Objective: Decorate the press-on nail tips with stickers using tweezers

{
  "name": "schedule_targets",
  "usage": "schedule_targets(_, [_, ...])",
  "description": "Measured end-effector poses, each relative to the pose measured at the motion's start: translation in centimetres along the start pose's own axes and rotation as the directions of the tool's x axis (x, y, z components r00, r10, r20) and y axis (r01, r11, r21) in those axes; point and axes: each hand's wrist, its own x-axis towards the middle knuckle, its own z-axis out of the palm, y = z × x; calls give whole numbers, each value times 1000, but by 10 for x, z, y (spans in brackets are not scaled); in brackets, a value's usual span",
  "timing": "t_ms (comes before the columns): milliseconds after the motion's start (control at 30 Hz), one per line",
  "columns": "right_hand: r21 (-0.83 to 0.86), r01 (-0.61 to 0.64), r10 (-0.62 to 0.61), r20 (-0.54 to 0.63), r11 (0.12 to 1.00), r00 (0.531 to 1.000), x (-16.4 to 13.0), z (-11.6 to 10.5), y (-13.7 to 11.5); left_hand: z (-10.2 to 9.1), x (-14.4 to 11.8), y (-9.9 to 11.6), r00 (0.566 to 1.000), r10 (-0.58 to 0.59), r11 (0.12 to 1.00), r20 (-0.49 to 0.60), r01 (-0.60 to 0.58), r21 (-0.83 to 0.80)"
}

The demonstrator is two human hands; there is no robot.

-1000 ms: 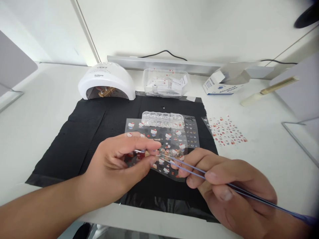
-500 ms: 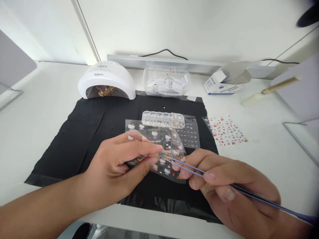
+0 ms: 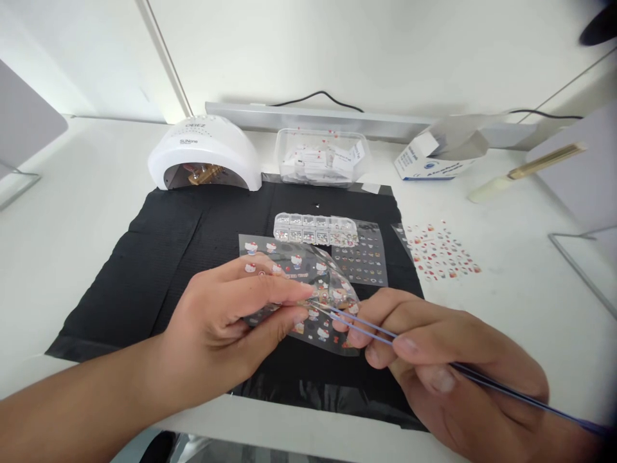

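Left hand (image 3: 226,321) is pinching a clear cartoon-cat sticker sheet (image 3: 308,283) between thumb and fingers, lifting it above the black mat (image 3: 164,257). Right hand (image 3: 448,373) is gripping blue tweezers (image 3: 376,331), tips touching the sheet's near edge. Farther back are lying a white nail lamp (image 3: 205,154) and a rhinestone box (image 3: 315,228).

"SUNone" on white nail lamp (image 3: 205,153), box print (image 3: 424,164) unreadable
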Motion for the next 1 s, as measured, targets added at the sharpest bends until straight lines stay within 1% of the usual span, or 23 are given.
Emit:
schedule_targets(133, [-11, -2, 2, -2, 1000, 1000, 1, 0, 0, 0, 1, 1, 1000, -12, 1000, 9, 12, 4])
schedule_targets(267, [7, -8, 8, 23, 1000, 1000, 0, 0, -1, -1, 0, 1, 1000, -7, 1000, 15, 7, 4])
schedule_targets(400, [-3, -14, 14, -11, 1000, 1000, -2, 0, 0, -1, 0, 1, 1000, -12, 1000, 21, 12, -6])
schedule_targets(533, [3, 1, -1, -16, 1000, 1000, 0, 0, 1, -1, 0, 1, 999, -1, 1000, 32, 2, -18])
schedule_targets(667, [58, -20, 22, -32, 998, 999, 6, 1, 0, -2, 3, 1, 998, -35, 995, 45, 39, -93])
schedule_targets(800, [29, -31, 33, -64, 999, 997, 9, 3, -3, -2, 5, 1, 992, -105, 977, 69, 116, -181])
schedule_targets(1000, [12, -33, 34, -58, 999, 998, 5, 3, -5, 0, 3, -2, 993, -102, 974, 64, 112, -198])
